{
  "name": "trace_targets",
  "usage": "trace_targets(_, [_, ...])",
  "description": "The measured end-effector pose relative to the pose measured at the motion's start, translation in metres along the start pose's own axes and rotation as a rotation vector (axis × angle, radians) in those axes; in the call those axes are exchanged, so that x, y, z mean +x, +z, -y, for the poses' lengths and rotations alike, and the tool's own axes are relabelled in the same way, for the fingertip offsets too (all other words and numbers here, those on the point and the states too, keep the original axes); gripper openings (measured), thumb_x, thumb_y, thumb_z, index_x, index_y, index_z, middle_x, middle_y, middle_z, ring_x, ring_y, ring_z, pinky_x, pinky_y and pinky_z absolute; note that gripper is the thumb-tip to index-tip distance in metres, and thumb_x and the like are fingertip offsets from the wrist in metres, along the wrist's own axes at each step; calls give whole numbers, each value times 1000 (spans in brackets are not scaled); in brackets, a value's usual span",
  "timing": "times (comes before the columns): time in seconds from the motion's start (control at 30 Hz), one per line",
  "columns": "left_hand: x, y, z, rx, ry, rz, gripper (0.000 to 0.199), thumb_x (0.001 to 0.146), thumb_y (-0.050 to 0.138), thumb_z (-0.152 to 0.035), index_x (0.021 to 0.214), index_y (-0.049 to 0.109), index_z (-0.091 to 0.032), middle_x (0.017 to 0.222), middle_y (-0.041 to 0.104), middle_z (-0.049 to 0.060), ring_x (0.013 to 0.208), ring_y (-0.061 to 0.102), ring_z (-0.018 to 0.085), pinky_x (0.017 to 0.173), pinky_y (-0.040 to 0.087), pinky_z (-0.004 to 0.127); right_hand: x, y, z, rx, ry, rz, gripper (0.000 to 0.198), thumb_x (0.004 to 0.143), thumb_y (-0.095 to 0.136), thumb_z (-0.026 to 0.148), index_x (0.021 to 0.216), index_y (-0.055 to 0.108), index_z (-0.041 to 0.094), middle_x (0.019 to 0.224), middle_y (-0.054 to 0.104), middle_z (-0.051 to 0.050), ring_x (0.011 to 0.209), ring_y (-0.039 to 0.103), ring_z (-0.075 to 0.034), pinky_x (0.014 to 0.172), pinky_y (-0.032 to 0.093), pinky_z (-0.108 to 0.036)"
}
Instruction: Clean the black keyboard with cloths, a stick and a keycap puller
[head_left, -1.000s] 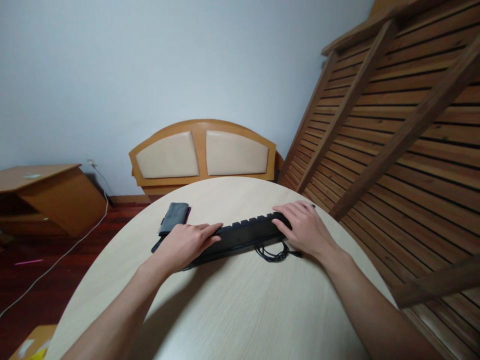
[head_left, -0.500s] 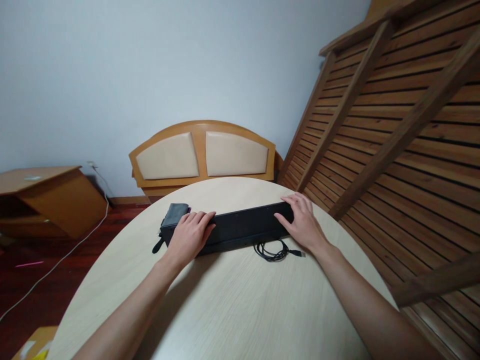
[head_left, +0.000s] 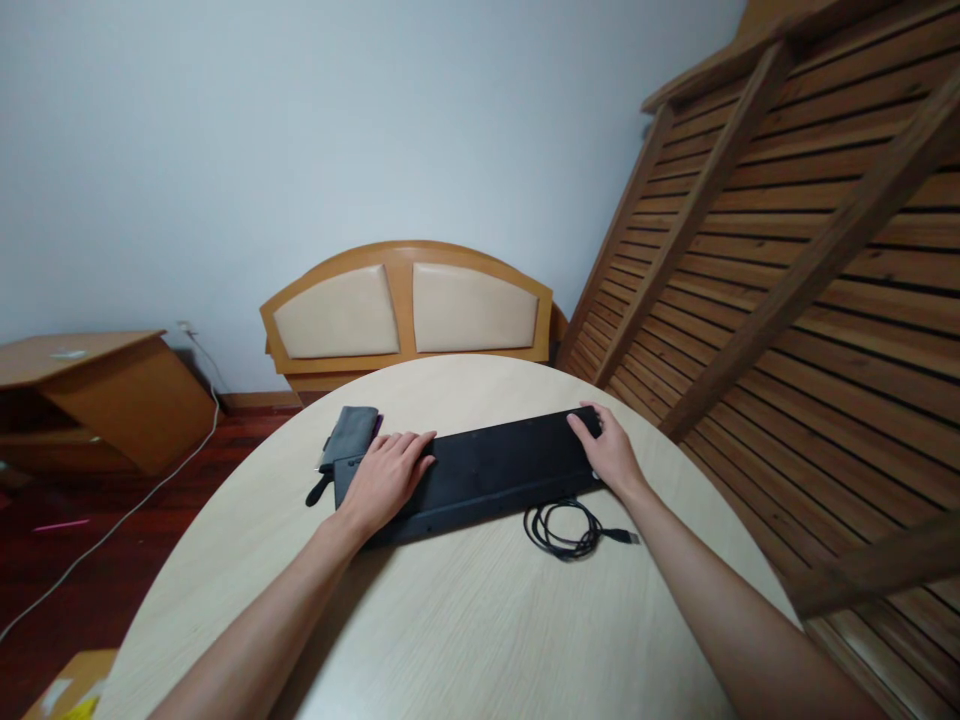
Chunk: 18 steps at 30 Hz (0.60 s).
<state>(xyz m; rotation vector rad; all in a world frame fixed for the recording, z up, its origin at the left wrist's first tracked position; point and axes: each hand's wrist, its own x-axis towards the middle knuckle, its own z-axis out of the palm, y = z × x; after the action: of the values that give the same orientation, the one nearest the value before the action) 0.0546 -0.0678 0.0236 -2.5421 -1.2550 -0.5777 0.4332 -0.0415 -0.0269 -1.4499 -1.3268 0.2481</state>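
Observation:
A long black keyboard (head_left: 495, 462), its plain underside showing, lies slanted across the round table (head_left: 480, 640). My left hand (head_left: 386, 478) grips it near its left end, fingers across the top and toward the far edge. At the right end, my right hand (head_left: 613, 452) holds it with the thumb on top and the fingers around the far corner. A coiled black USB cable (head_left: 574, 540) rests against the near side, its plug pointing right. Beyond the left end lies a dark grey pouch (head_left: 352, 432), with a black strap-like piece (head_left: 319, 490) below it.
Behind the table stands a headboard (head_left: 405, 300) with cream panels. Wooden slats (head_left: 750, 300) lean along the right side. On the left are a low wooden cabinet (head_left: 150, 400), a white cord (head_left: 142, 500) and a pink stick (head_left: 60, 525) on the floor.
The keyboard has tipped flatter, its near edge coming toward me, and more of its underside shows. The cable coil has shifted nearer and right. Both hands stayed on the keyboard.

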Motion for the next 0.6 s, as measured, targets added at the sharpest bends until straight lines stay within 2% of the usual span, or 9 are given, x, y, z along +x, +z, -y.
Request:
trace_targets(0.07, [0,2,-2,-5,-15,-25,38,106,40,-36,136,55,-17,120,69,11,108,65,26,101,46,46,1,1,-3,1,10,11,61,83,61,68,119,62,18,113,71,-15,105,67,-30,99,50,-48])
trace_targets(0.13, [-2,1,-9,2,-38,-80,41,105,41,-35,141,52,-18,132,65,13,120,61,27,110,40,48,2,3,-5,0,22,18,60,83,61,68,116,62,19,111,72,-14,104,67,-29,98,50,-47])
trace_targets(0.23, [-9,-2,-26,50,-87,-170,49,104,41,-35,149,44,-15,157,43,16,145,39,31,119,30,51,2,5,-8,-5,42,22,57,82,62,68,112,63,19,110,72,-14,104,67,-29,97,50,-47])
trace_targets(0.33, [-22,3,-46,83,-91,-154,57,102,43,-36,155,36,-15,167,22,16,153,21,34,120,27,52,3,5,-11,-15,60,25,55,81,63,67,109,63,19,107,73,-13,101,67,-29,95,51,-46])
trace_targets(0.4, [-29,12,-56,87,-78,-80,63,102,45,-42,158,32,-16,167,21,15,153,21,34,120,28,52,3,4,-12,-20,66,30,54,81,63,66,109,63,19,106,73,-13,100,68,-29,94,51,-46])
trace_targets(0.5, [-34,24,-61,90,-48,5,67,100,45,-52,157,35,-18,165,27,15,152,26,34,118,32,53,3,3,-13,-23,65,53,53,82,63,65,108,64,19,105,73,-12,99,68,-28,93,51,-45])
trace_targets(0.6, [-32,23,-61,95,-58,10,68,100,46,-53,157,35,-18,166,25,14,152,26,34,118,31,54,4,3,-12,-26,61,70,51,83,62,64,106,65,19,105,73,-12,98,68,-28,92,51,-45])
